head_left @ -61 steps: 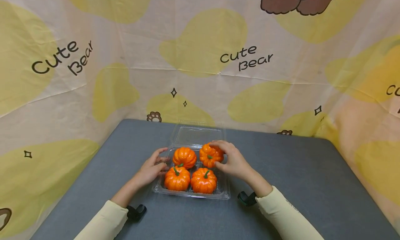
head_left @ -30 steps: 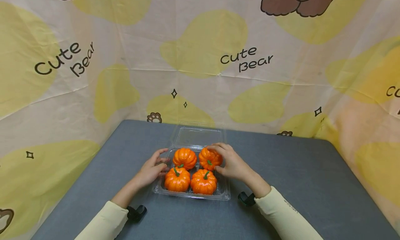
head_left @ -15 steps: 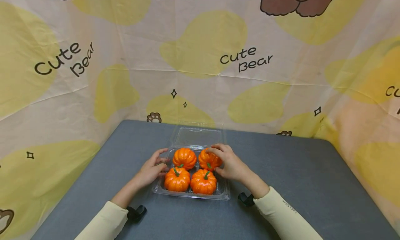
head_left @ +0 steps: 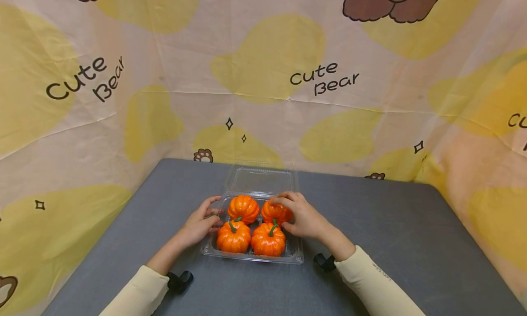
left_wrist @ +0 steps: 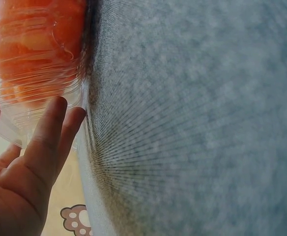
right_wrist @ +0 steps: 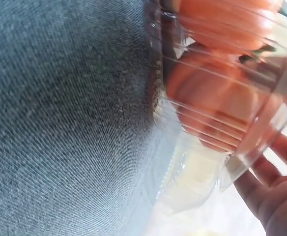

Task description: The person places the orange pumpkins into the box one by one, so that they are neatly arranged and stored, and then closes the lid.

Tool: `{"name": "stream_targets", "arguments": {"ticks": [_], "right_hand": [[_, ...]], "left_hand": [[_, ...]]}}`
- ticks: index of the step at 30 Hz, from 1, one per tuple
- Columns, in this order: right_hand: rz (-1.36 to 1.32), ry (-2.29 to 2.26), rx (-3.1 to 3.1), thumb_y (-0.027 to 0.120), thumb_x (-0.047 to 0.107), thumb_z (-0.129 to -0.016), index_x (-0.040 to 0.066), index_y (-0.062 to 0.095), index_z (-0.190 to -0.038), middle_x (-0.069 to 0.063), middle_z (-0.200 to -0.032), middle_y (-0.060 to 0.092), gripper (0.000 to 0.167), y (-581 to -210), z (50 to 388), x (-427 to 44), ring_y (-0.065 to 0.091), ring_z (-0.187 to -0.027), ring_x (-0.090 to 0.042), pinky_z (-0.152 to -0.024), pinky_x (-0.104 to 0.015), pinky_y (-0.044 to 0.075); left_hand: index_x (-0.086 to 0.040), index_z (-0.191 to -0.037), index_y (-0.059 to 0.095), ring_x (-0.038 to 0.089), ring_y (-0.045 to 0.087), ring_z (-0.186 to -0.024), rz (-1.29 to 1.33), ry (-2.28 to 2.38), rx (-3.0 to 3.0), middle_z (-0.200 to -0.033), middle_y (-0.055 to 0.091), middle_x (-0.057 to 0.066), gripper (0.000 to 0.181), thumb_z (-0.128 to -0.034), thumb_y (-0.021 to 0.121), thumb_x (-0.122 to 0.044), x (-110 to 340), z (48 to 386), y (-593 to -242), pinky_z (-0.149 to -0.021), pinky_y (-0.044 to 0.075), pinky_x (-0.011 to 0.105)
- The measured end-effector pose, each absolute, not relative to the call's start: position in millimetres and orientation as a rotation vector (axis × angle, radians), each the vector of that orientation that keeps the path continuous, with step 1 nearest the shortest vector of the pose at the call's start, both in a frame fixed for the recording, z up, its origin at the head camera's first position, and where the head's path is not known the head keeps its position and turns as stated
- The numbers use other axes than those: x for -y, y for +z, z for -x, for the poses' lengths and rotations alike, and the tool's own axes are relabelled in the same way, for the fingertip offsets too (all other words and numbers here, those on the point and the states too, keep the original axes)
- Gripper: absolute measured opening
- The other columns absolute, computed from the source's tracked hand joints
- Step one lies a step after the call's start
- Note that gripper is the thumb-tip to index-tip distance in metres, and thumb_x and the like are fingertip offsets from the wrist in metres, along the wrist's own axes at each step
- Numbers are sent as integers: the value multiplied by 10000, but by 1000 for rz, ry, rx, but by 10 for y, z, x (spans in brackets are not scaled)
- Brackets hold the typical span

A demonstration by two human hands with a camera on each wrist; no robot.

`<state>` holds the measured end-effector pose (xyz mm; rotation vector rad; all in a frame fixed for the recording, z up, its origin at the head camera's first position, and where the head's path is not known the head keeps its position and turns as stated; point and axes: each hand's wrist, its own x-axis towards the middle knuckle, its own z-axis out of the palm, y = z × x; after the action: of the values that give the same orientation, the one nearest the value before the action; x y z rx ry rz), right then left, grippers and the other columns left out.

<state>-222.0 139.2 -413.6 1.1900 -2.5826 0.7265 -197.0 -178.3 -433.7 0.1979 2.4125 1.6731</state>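
Several orange toy pumpkins with green stems sit in a clear plastic clamshell box, its lid folded back. My right hand holds the back right pumpkin inside the box, fingers over its top and thumb at its near side. The right wrist view shows that pumpkin through the box wall. My left hand rests at the box's left side; in the left wrist view its fairly straight fingers touch the outer wall. The other pumpkins are back left, front left and front right.
The box stands on a grey table. Behind and beside it hangs a cloth with yellow patches and bear prints. Dark wrist straps show below both sleeves.
My right hand has shifted slightly left and nearer with the back right pumpkin, which now sits lower and closer to the front right one. My left hand has stayed in place.
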Motion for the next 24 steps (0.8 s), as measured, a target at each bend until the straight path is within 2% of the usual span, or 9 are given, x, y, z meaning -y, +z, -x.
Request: {"name": "stream_targets", "arguments": {"ticks": [7, 14, 24], "right_hand": [[-1115, 868, 2613, 723, 148, -788, 157, 623, -1226, -49, -1232, 566, 449, -4047, 2249, -1499, 530, -1143, -278, -936, -472, 484], [-926, 1077, 2586, 707, 128, -827, 103, 660, -1152, -71, -1151, 616, 329, -4015, 2383, -1620, 592, -1051, -327, -897, -471, 522], [-583, 1299, 2687, 681, 176, -870, 76, 596, -1258, -204, -1264, 524, 410, -4148, 2519, -1718, 547, -1116, -399, -896, -522, 511]], "left_hand": [[-109, -1491, 263, 279, 638, -1019, -208, 1682, -2405, -1362, 503, 293, 598, -929, 457, -45, 1779, 1988, -4341, -836, 568, 416], [-101, -1486, 267, 287, 639, -1017, -213, 1675, -2414, -1351, 506, 300, 590, -928, 447, -38, 1785, 2001, -4352, -826, 571, 415], [-97, -1474, 291, 306, 642, -1030, -213, 1678, -2418, -1346, 513, 305, 580, -920, 450, -31, 1777, 2006, -4382, -816, 574, 410]]}}
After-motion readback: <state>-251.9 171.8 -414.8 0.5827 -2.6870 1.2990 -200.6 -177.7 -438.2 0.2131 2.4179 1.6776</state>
